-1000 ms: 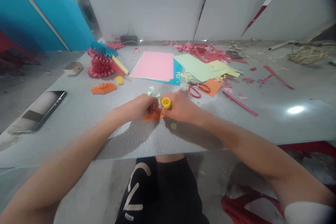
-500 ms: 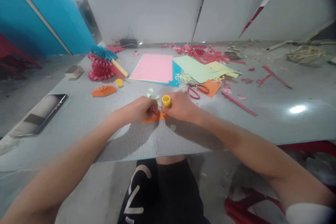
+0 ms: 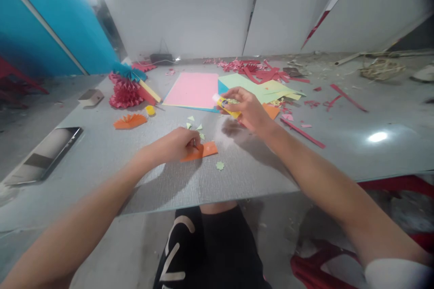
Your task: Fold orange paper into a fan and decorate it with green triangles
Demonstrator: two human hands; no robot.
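My left hand (image 3: 181, 144) is closed over the left part of a folded orange paper strip (image 3: 207, 149), pressing it to the table. Raised above the table, my right hand (image 3: 249, 107) grips a yellow glue stick (image 3: 230, 107), its white tip exposed and tilted up to the left. A pale green paper flower cutout (image 3: 220, 165) lies just right of and below the strip. Small green paper scraps (image 3: 199, 127) are scattered behind my left hand. The yellow glue cap (image 3: 150, 110) lies farther left, near an orange pleated paper fan (image 3: 130, 121).
Pink paper sheets (image 3: 193, 88) and pale green sheets (image 3: 242, 82) lie toward the back, with red paper strips (image 3: 301, 132) to the right. A phone (image 3: 44, 156), a small box (image 3: 91, 98) and red pleated paper (image 3: 125, 92) are on the left.
My right hand has lifted off the orange strip and moved up and right, carrying the glue stick, which has turned from upright to tilted. My left hand stays on the strip.
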